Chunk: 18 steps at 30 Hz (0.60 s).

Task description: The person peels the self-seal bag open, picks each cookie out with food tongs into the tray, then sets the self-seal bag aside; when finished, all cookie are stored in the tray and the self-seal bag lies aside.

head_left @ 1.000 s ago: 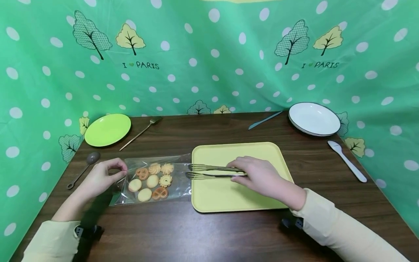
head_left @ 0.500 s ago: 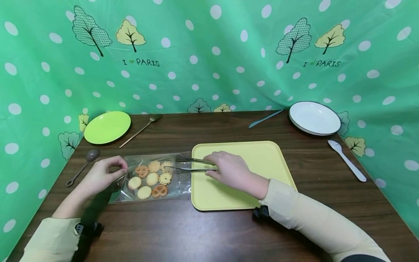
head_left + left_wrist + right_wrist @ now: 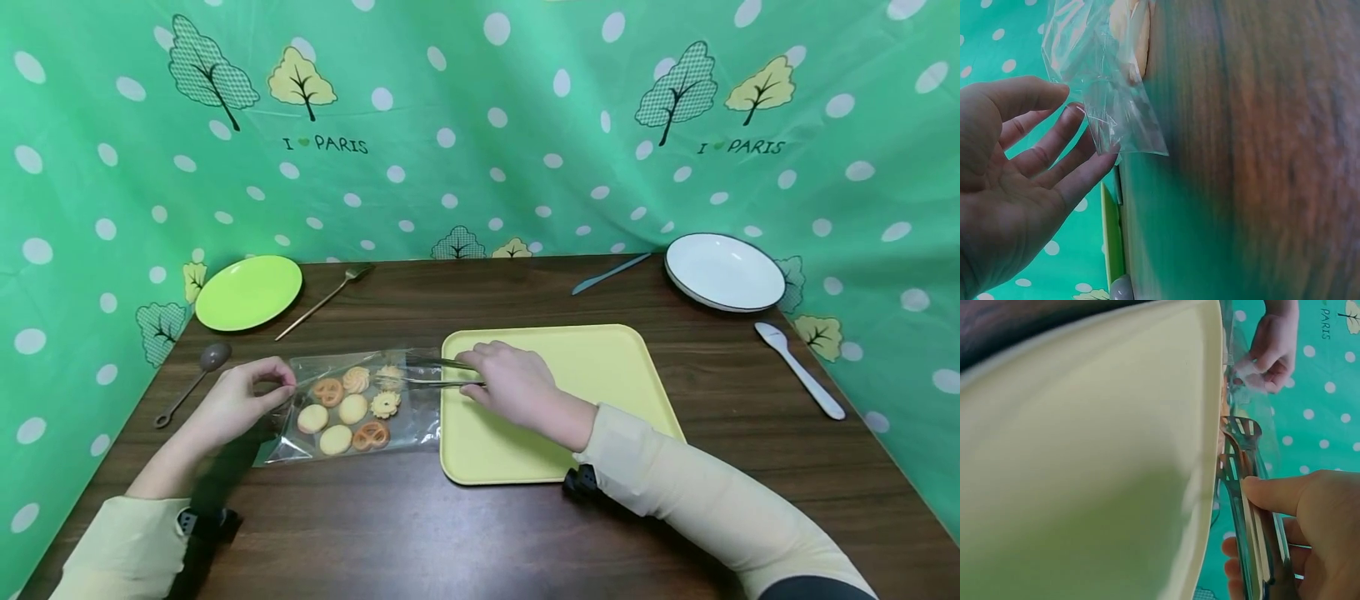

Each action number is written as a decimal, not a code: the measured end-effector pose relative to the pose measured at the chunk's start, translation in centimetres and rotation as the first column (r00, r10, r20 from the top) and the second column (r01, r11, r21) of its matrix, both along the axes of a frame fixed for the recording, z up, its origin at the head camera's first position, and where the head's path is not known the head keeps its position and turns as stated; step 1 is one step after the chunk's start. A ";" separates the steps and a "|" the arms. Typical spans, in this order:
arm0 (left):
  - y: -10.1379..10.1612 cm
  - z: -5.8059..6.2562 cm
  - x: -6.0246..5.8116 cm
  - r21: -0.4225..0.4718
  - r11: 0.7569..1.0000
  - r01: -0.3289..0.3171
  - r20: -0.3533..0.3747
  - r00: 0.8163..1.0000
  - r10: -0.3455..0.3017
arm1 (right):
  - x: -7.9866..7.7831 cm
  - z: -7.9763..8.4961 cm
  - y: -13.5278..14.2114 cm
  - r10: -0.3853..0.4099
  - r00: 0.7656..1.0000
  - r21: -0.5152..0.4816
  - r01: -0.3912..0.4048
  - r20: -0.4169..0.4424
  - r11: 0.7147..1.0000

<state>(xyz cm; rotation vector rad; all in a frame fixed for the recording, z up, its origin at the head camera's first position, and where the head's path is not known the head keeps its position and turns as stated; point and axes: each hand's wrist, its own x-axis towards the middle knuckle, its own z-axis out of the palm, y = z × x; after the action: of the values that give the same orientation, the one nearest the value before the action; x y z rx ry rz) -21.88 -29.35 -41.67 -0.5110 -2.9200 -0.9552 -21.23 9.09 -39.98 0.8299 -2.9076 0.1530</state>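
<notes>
A clear plastic bag [image 3: 352, 404] with several cookies [image 3: 351, 407] lies on the dark wooden table, left of a yellow tray [image 3: 585, 367]. My left hand [image 3: 243, 400] pinches the bag's left edge between thumb and fingers; the left wrist view shows the bag [image 3: 1100, 94] at the fingertips [image 3: 1066, 119]. My right hand [image 3: 506, 383] grips metal tongs [image 3: 435, 372], whose tips reach into the bag's open right end near the top cookies. In the right wrist view the tongs [image 3: 1244, 487] run past the tray [image 3: 1097, 469] rim toward the bag.
A green plate [image 3: 249, 292], a gold fork [image 3: 324, 301] and a dark spoon [image 3: 193, 382] lie at the back left. A white bowl [image 3: 723, 271], a blue knife [image 3: 607, 273] and a white spoon [image 3: 798, 367] lie at the back right. Green dotted cloth walls the table.
My right hand has carried the tongs leftward off the tray, and their tips now sit inside the bag's mouth. The left hand keeps its pinch on the bag.
</notes>
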 end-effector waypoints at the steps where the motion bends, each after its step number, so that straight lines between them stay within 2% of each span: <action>1: 0.0 0.0 0.0 0.003 1.000 0.002 0.000 1.000 -0.002 | 0.0 0.0 0.1 -0.003 1.000 0.003 0.003 -0.005 1.000; 5: 0.0 -0.2 -0.2 0.015 1.000 0.005 0.009 1.000 -0.005 | 0.0 0.2 0.3 0.004 1.000 -0.003 -0.004 -0.017 1.000; 12: 0.0 -0.3 -0.4 -0.002 1.000 0.011 -0.003 1.000 -0.011 | -0.2 0.5 0.7 0.019 0.998 -0.073 -0.015 0.054 0.997; 18: 0.2 -0.1 -0.3 -0.012 1.000 0.006 0.010 1.000 -0.006 | -0.2 0.3 0.8 0.012 0.998 -0.093 -0.006 0.061 0.996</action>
<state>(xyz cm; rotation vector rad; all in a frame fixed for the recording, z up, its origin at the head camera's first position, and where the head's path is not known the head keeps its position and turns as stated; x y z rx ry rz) -22.22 -29.13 -41.73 -0.5177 -2.9367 -0.9440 -21.45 9.88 -39.65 0.8379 -2.9280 0.3167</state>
